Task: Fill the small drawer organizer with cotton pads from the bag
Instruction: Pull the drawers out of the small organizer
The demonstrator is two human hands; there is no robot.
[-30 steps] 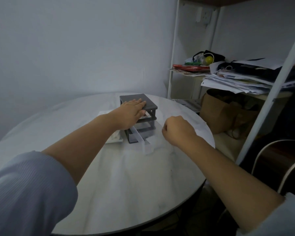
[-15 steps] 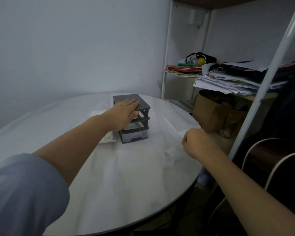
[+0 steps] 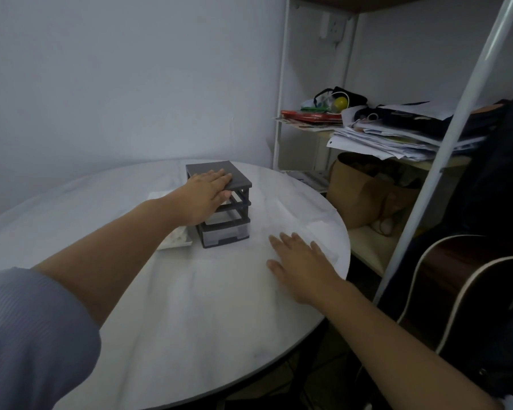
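A small dark grey drawer organizer [image 3: 234,214] stands at the far middle of the round white table [image 3: 190,306]. Its bottom slot holds a translucent drawer [image 3: 225,233]; the two upper slots look empty. My left hand [image 3: 206,193] lies on the organizer's top with the thumb over the front edge, holding it steady. A white bag of cotton pads [image 3: 175,242] lies flat against the organizer's left side, partly hidden by my left forearm. My right hand [image 3: 301,263] rests palm down on the table to the right of the organizer, fingers spread, holding nothing.
A white metal shelf [image 3: 280,113] stands behind the table on the right, carrying stacked papers [image 3: 382,137]. A brown paper bag [image 3: 365,190] sits below. A guitar [image 3: 471,276] leans at the far right, close to the table's right edge.
A second ago a clear drawer stuck out of the organizer in front of my closed right hand. That hand swung right, then opened and settled flat on the table. My left hand stayed put.
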